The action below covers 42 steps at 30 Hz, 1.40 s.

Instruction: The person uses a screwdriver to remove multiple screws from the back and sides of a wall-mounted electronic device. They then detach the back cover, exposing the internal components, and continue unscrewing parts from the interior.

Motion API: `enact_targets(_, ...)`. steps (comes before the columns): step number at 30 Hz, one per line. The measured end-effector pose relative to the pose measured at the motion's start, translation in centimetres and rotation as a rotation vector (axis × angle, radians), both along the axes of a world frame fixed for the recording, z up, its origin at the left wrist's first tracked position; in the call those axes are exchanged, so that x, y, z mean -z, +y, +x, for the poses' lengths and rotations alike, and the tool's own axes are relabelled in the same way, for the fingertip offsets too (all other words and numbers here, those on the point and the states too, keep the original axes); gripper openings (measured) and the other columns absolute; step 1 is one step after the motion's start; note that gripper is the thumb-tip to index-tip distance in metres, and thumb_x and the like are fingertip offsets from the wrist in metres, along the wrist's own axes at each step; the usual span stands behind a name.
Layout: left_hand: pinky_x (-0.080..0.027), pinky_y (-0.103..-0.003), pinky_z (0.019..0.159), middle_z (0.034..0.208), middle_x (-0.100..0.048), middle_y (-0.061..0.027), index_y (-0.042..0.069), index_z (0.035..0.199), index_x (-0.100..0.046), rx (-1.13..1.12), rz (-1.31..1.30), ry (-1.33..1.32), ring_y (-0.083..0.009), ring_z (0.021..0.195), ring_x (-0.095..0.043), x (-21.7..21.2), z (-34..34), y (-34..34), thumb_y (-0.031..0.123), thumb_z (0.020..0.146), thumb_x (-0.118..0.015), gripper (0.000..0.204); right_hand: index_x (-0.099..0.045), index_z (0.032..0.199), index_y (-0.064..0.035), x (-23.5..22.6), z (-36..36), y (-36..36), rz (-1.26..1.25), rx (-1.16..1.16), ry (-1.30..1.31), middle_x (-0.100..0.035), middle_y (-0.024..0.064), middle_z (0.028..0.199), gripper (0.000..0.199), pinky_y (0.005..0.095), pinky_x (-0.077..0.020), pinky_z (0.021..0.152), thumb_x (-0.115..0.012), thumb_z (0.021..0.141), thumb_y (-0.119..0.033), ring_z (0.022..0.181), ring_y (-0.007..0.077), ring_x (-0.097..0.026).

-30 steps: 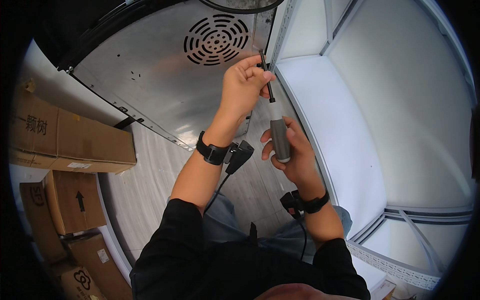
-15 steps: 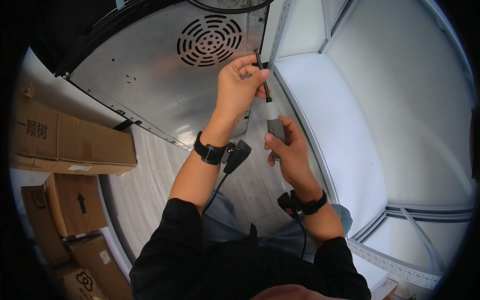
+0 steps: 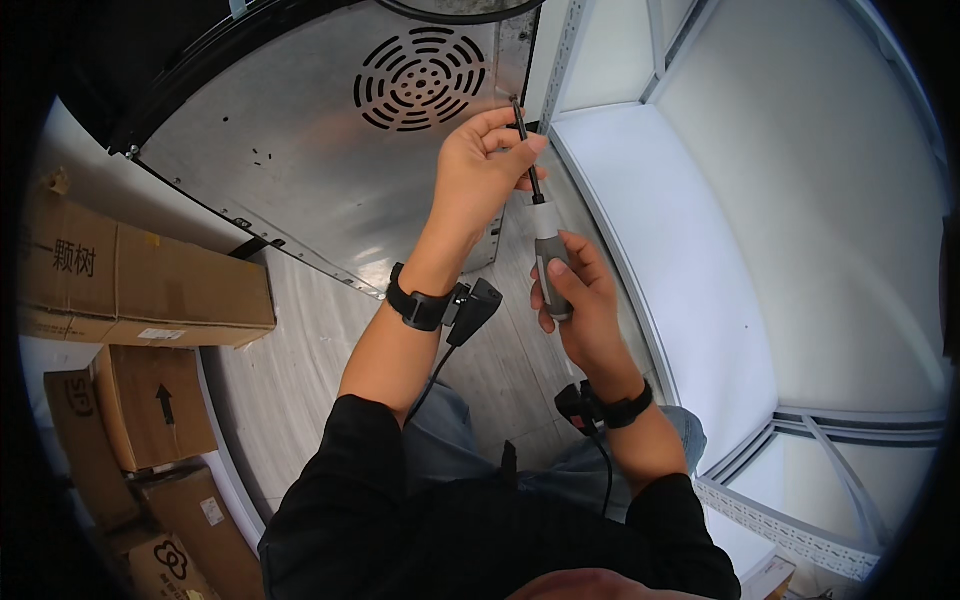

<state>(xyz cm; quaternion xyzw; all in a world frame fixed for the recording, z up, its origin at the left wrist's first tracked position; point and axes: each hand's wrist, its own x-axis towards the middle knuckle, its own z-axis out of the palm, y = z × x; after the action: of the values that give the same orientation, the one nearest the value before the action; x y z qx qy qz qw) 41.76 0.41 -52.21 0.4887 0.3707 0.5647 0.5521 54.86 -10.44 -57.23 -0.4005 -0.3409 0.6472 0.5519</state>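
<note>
A screwdriver (image 3: 547,250) with a grey handle and a long dark shaft points away from me. Its tip meets the right edge of a metal panel (image 3: 330,170) that has a round pattern of vent slots; a small fastener seems to sit there, too small to make out. My left hand (image 3: 488,160) pinches the shaft near the tip between thumb and fingers. Around the grey handle, the fingers of my right hand (image 3: 580,285) are closed, with the thumb lying along its side.
Cardboard boxes (image 3: 160,285) are stacked on the left. To the right runs a white shelf (image 3: 660,220) with perforated metal posts. Pale wood-look floor (image 3: 320,400) lies below. Each wrist wears a black strap with a small cabled device (image 3: 475,310).
My right thumb and fingers have shifted on the screwdriver handle, and more of the grip now shows. My left hand stays on the shaft, moved very slightly right.
</note>
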Motion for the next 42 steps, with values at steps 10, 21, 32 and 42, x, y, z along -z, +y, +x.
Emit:
enact_targets(10,-0.047,-0.02,0.049,0.071,-0.063,-0.0018,-0.006,0.116,-0.052,-0.037,-0.048,0.07,-0.0074,0.054,-0.058,-0.5,-0.2,-0.4,0.016,0.083,-0.07,0.043,-0.033,0.127,-0.0004,-5.1,1.1,-1.0,-0.068,-0.054,0.166,-0.057,0.0148,0.083,0.041,0.0271,-0.0395,0.035,-0.046,0.096,-0.023,0.045,0.019,-0.055)
enact_targets(21,-0.045,-0.021,0.045,0.066,-0.064,-0.0046,-0.006,0.098,-0.063,-0.148,-0.016,0.339,-0.0074,0.046,-0.053,-1.5,-0.2,1.3,0.008,0.078,-0.073,0.026,-0.036,0.126,-0.0045,-4.0,-0.7,-1.1,-0.005,0.015,-0.166,-0.052,0.0116,0.097,0.048,0.0254,-0.0425,0.043,-0.062,0.085,-0.007,0.063,0.0145,-0.057)
enact_targets(32,-0.046,-0.021,0.045,0.068,-0.066,-0.0075,-0.006,0.093,-0.064,-0.132,-0.041,0.373,-0.0079,0.048,-0.055,-1.8,-0.4,1.5,0.008,0.081,-0.07,0.02,-0.041,0.13,-0.0043,-1.0,0.5,0.0,-0.028,-0.216,0.287,-0.059,0.0114,0.096,0.04,0.0237,-0.0385,0.044,-0.045,0.095,-0.021,0.069,0.0165,-0.058)
enact_targets(42,-0.044,-0.023,0.045,0.055,-0.062,-0.0065,-0.008,0.091,-0.066,-0.186,-0.016,0.394,-0.0092,0.045,-0.057,-1.6,-0.5,1.9,0.012,0.075,-0.075,0.027,-0.041,0.129,-0.0046,0.1,-1.6,-0.1,0.082,0.133,-0.196,-0.054,0.0082,0.093,0.041,0.0226,-0.0391,0.044,-0.055,0.091,-0.013,0.072,0.0141,-0.056)
